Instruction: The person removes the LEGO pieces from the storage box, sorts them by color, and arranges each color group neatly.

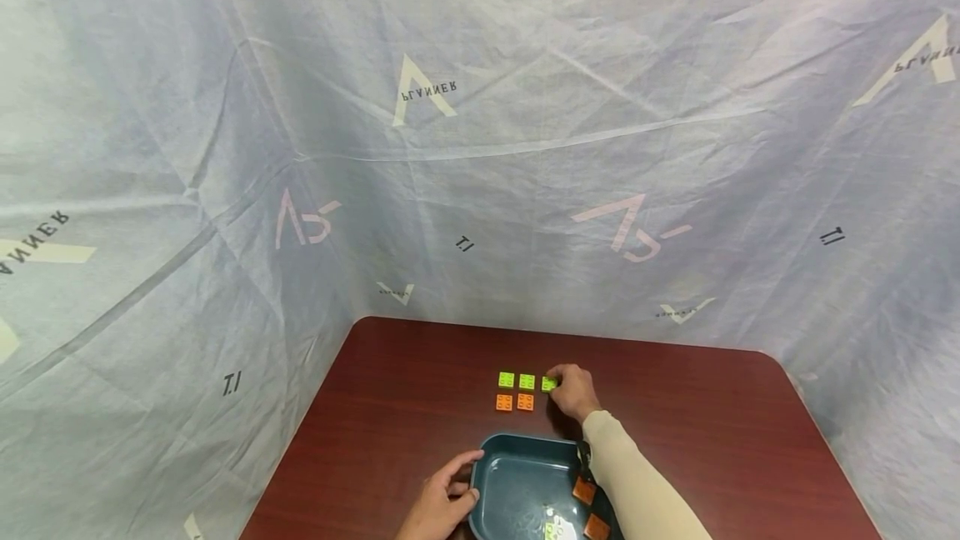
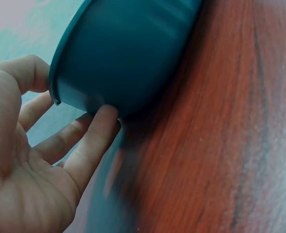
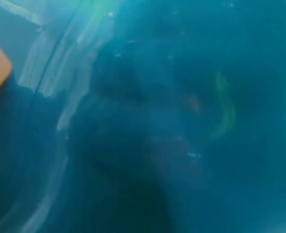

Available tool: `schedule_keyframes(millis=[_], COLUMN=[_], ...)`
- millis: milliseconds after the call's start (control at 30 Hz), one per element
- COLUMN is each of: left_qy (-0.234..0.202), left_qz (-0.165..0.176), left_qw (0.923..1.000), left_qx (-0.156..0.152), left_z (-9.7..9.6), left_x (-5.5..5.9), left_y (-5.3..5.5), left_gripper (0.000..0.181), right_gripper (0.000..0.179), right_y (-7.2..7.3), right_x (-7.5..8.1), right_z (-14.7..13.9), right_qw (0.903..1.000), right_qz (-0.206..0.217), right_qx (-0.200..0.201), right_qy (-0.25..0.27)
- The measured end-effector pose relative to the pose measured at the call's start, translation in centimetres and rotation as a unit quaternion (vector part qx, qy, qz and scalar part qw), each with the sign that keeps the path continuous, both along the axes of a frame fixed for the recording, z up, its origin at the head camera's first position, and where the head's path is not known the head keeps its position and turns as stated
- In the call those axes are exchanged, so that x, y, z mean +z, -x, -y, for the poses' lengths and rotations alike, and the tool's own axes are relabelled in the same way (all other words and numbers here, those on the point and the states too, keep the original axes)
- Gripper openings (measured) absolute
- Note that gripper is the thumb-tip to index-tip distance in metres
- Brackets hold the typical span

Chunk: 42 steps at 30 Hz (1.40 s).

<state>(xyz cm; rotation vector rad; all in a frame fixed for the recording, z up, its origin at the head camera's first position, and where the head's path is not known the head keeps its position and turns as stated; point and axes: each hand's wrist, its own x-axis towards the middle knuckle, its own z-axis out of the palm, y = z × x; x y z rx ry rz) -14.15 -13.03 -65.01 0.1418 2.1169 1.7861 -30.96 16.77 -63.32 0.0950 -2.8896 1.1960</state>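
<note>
A dark blue tray [image 1: 525,445] sits at the table's near edge, with my left hand [image 1: 442,498] holding its left side. In the left wrist view, the thumb meets the tray's rim and a fingertip [image 2: 106,114] lies against the outer wall. Beyond the tray, my right hand [image 1: 574,392] pinches a lime green toy building block [image 1: 548,384] at the right end of a row. Two more green blocks [image 1: 517,381] lie left of it, and two orange blocks [image 1: 514,402] form a row nearer me. The right wrist view shows mostly the blurred tray interior [image 3: 181,121].
Inside the tray are orange blocks [image 1: 584,490] along its right side and a green block [image 1: 553,531] near the bottom of the view. The right forearm [image 1: 637,473] passes over the tray's right edge. Printed grey sheeting [image 1: 525,232] hangs behind the reddish-brown table [image 1: 712,407].
</note>
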Motion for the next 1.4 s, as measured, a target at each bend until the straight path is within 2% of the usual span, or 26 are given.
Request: schedule_keyframes(millis=[400,700,1067,1400], left_qy=[-0.016,-0.008,0.001,-0.006], left_qz=[0.015,-0.014,-0.027,-0.033], left_qw=[0.9997,0.9998,0.9995,0.9993], left_qx=[-0.005,-0.014,-0.015,-0.015], left_z=[0.4,0.3,0.4,0.3], left_x=[-0.1,0.0,0.0,0.1], left_y=[0.0,-0.1,0.1,-0.1], left_gripper=[0.051,0.054,0.054,0.053], right_gripper=[0.033,0.032,0.034,0.039], right_y=[0.3,-0.1,-0.6,-1.8], right_x=[-0.5,0.3,2.4,4.8], right_z=[-0.3,-0.4,-0.8,-1.7], right_qw=[1.0000,0.9997,0.9988,0.9981], right_qz=[-0.006,0.004,0.003,0.017], right_qx=[0.004,-0.007,-0.011,-0.028], right_qy=[0.004,0.024,0.048,0.052])
